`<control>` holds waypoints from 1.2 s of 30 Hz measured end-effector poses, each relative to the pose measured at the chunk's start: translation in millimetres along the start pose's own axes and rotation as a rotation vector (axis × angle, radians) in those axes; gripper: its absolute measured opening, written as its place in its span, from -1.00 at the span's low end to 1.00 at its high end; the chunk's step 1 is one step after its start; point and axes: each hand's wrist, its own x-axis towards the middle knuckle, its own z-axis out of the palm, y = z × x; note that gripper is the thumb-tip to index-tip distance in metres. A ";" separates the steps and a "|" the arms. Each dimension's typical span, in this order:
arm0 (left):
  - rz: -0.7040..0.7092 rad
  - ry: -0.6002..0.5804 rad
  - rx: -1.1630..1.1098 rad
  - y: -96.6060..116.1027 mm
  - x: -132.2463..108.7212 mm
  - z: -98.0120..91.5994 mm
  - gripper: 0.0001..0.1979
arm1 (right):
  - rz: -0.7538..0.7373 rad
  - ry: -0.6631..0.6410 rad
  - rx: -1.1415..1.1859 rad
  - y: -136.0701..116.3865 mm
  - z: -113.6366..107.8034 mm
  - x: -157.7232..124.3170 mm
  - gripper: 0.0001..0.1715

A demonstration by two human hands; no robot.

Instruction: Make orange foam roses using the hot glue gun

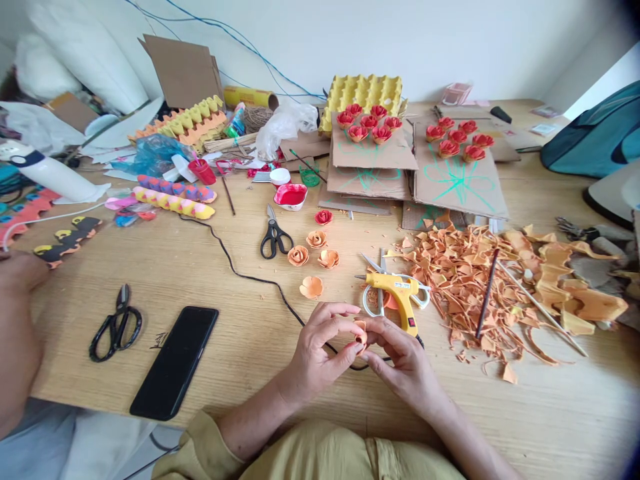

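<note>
Near the table's front edge, my left hand (320, 347) and my right hand (400, 357) pinch a small orange paper flower (361, 337) between their fingertips. Its petals curl around a dark centre; the fingers hide part of it. Just beyond my right hand lies a yellow hot glue gun (403, 290), resting over white-handled scissors (373, 300). Ahead of my left hand sit a loose orange petal piece (311, 287) and several orange flowers (298, 255), with a red-painted flower (323, 217) behind them.
Orange scraps (465, 280) are heaped at the right. Red flowers stand on cardboard sheets (465, 180) at the back. Red paint fills a small dish (291, 196). Black scissors (274, 237), a phone (175, 363) and more scissors (117, 327) lie leftward. Another person's arm (17, 333) rests at far left.
</note>
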 end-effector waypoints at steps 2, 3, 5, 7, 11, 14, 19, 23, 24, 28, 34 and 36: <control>-0.002 -0.001 -0.006 -0.9 -0.2 0.1 -0.92 | 0.005 -0.008 -0.001 -0.3 -0.1 0.7 -0.61; -0.002 -0.003 -0.010 -1.3 -0.3 0.0 -0.92 | 0.003 -0.007 -0.001 -0.3 -0.1 0.8 -0.61; 0.000 -0.006 -0.020 -2.0 -0.9 -0.4 -0.90 | -0.005 0.001 -0.002 0.0 -0.1 0.4 -0.60; 0.002 0.000 -0.028 -2.2 -1.5 -0.6 -0.87 | -0.016 0.010 -0.011 0.4 0.1 -0.4 -0.60; -0.010 0.062 -0.090 -2.7 -2.0 0.9 -0.81 | -0.018 0.008 -0.029 -0.3 0.9 -1.5 -0.65; -0.014 0.032 -0.178 -3.4 -1.6 2.8 -0.93 | -0.018 0.019 -0.045 -3.1 1.2 -0.6 -0.69; -0.033 0.028 -0.232 -3.2 -1.4 4.7 -0.92 | -0.066 0.038 -0.105 -6.8 0.0 1.0 -0.75; -0.058 0.031 -0.275 -2.5 -2.6 5.1 -0.86 | -0.065 0.029 -0.101 -4.9 -0.2 0.5 -0.74; -0.072 0.037 -0.288 -2.7 -3.0 4.9 -0.86 | -0.057 0.022 -0.092 -4.3 -0.1 0.3 -0.74; -0.138 0.112 -0.339 -3.9 -4.0 2.7 -0.88 | -0.037 0.030 -0.072 -3.2 -0.5 0.2 -0.73; -0.317 0.202 -0.410 -7.7 -0.8 -1.0 -0.76 | 0.015 0.075 -0.049 -0.7 -4.1 0.0 -0.71; -0.389 0.244 -0.454 -11.3 -0.3 -0.5 -0.75 | 0.014 0.085 -0.044 0.2 -5.0 0.4 -0.72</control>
